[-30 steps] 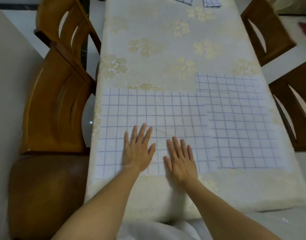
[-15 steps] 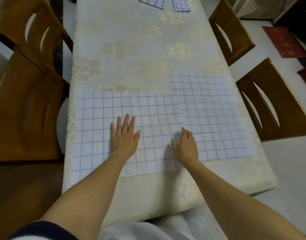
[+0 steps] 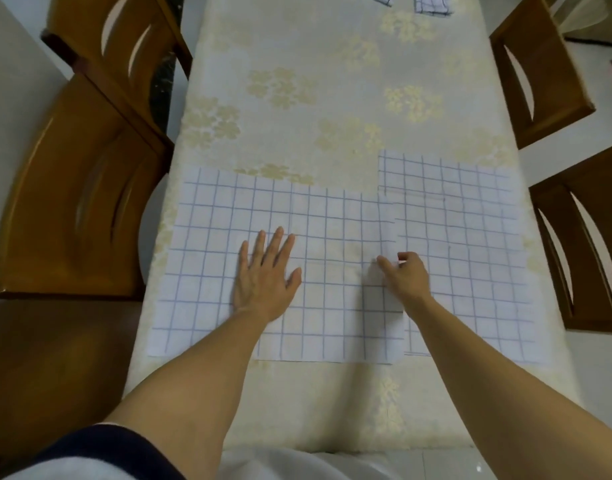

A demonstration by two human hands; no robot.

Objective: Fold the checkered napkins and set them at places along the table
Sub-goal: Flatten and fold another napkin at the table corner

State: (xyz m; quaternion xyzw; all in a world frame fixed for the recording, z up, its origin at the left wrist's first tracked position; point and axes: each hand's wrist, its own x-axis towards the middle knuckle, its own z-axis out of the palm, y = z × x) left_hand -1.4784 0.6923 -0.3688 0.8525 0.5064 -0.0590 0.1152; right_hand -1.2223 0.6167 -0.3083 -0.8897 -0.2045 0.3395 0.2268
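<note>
Left hand point(image 3: 264, 271): flat, palm down, fingers straight and spread, pressing on the open napkin point(image 3: 207, 271). The cloth extends out on every side of this hand, further to its left than to its right.

Right hand point(image 3: 406, 277): fingers curled, thumb pointing toward the left hand. It pinches the open napkin's right edge, and the edge looks slightly raised off the table just at the thumb. The fingertips are partly hidden, so grip depth is unclear.

Both hands work the same napkin, well apart, with bare checkered cloth between them.

The open napkin is white with a blue grid and lies unfolded across the near end of the table point(image 3: 315, 98), its right edge overlapping the second napkin point(image 3: 470, 254).

The second napkin has the same pattern and is spread flat under and to the right of the right hand, reaching further ahead of it than the first one does.

Two folded napkins point(image 3: 432, 5) lie far ahead of both hands at the far end of the table, cut off by the frame top.

The table carries a cream cloth with a gold flower print.

Two wooden chairs point(image 3: 72, 202) stand out beyond the left hand, two more point(image 3: 584, 237) beyond the right.
</note>
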